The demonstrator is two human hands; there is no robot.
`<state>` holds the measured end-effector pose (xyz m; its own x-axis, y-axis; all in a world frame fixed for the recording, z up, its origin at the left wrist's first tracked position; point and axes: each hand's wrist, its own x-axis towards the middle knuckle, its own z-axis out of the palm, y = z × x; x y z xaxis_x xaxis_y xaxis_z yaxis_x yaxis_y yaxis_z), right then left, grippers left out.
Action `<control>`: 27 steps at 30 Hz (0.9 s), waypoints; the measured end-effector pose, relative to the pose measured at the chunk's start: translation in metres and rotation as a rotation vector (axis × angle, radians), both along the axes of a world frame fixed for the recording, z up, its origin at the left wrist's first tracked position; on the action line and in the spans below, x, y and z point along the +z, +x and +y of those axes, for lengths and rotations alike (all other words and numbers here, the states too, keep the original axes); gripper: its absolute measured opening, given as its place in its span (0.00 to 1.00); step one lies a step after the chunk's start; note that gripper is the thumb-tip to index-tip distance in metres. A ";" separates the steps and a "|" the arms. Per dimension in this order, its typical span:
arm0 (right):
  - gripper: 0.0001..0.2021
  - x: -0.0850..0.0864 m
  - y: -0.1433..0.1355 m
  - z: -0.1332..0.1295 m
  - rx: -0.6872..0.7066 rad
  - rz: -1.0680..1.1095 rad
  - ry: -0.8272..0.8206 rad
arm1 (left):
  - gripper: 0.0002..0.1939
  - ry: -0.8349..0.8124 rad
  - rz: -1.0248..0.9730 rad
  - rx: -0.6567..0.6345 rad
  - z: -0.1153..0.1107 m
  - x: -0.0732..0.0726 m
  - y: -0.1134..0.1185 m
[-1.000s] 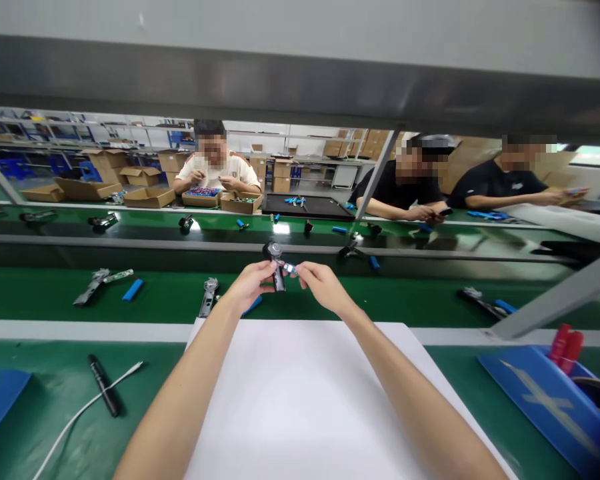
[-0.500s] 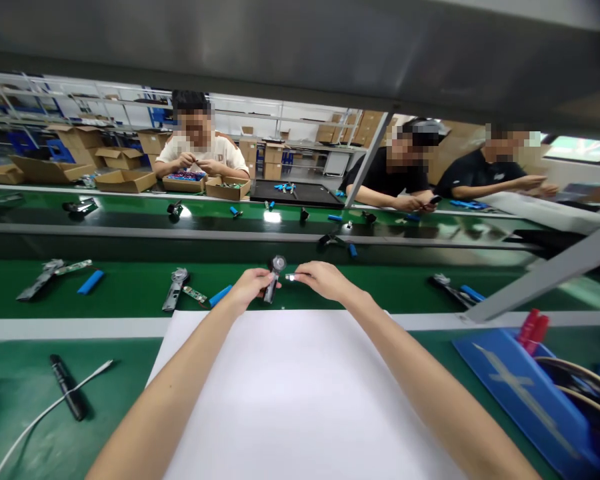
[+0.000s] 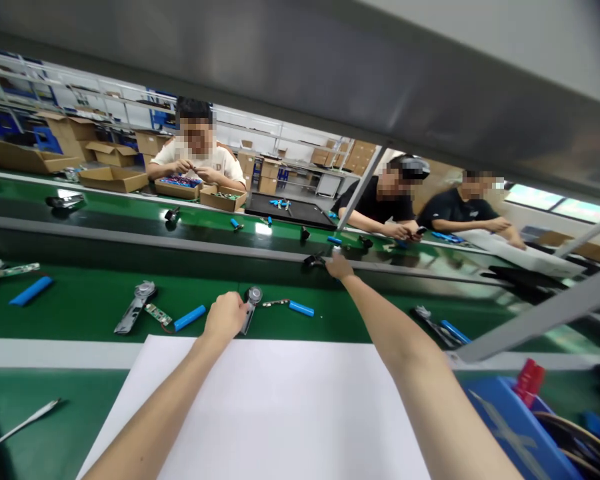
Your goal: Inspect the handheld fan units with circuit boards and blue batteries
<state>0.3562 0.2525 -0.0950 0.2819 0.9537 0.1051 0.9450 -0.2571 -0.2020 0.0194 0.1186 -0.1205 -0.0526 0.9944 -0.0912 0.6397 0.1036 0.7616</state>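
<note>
My left hand (image 3: pixel 226 313) is closed on a grey handheld device housing (image 3: pixel 253 298) with a round head. It is on the green bench just beyond a white sheet (image 3: pixel 260 407). Right of the housing lie a thin circuit board (image 3: pixel 276 303) and a blue cylindrical battery (image 3: pixel 301 309). My right hand (image 3: pixel 340 267) is stretched out to the far strip, its fingers drawn together. At its fingertips shows a small whitish piece (image 3: pixel 337 250), too small to name. A dark device part (image 3: pixel 314 260) is close to its left side.
Another housing (image 3: pixel 136 307), with board and battery (image 3: pixel 190 317), lies left; one more (image 3: pixel 433 327) is at right. A slanted metal post (image 3: pixel 525 317) and blue bin (image 3: pixel 500 413) stand right. A shelf (image 3: pixel 300 87) hangs overhead. Several people work across the line.
My right hand has left the housing and reached forward to the far strip. A board and battery now show beside the housing. My left hand keeps its hold; the view has tilted and shifted.
</note>
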 end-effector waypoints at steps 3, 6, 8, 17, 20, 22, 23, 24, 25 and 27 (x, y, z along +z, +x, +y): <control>0.16 -0.022 -0.004 0.006 -0.055 0.045 0.053 | 0.11 0.037 0.125 0.027 -0.004 0.010 -0.008; 0.15 -0.038 -0.013 0.008 -0.045 0.112 0.148 | 0.10 0.074 0.161 0.044 -0.005 0.022 -0.010; 0.16 -0.039 -0.019 0.009 -0.007 0.178 0.217 | 0.11 0.094 0.133 0.031 -0.006 0.030 -0.009; 0.18 0.033 -0.065 -0.031 0.313 0.360 0.554 | 0.16 -0.024 -0.420 -0.220 -0.019 0.055 0.016; 0.16 0.063 -0.088 -0.082 0.475 0.334 0.648 | 0.31 -0.224 -0.819 -0.327 -0.025 0.066 0.020; 0.13 0.079 -0.102 -0.119 0.634 0.242 0.719 | 0.39 -0.410 -1.201 -0.360 -0.030 0.078 0.018; 0.12 0.086 -0.108 -0.136 0.738 0.144 0.782 | 0.40 -0.492 -1.365 -0.356 -0.033 0.085 0.016; 0.12 0.093 -0.114 -0.151 0.829 0.035 0.861 | 0.38 -0.545 -1.476 -0.343 -0.036 0.092 0.014; 0.12 0.099 -0.119 -0.165 0.905 -0.074 0.944 | 0.33 -0.553 -1.523 -0.328 -0.040 0.099 0.012; 0.11 0.113 -0.128 -0.186 0.964 -0.188 1.078 | 0.19 -0.453 -1.543 -0.314 -0.048 0.114 0.006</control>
<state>0.2285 0.0660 0.0179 -0.5065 0.1975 0.8393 0.6933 0.6720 0.2603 0.0258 0.0710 -0.0069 0.5461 0.8272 -0.1324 -0.6152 0.5033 0.6068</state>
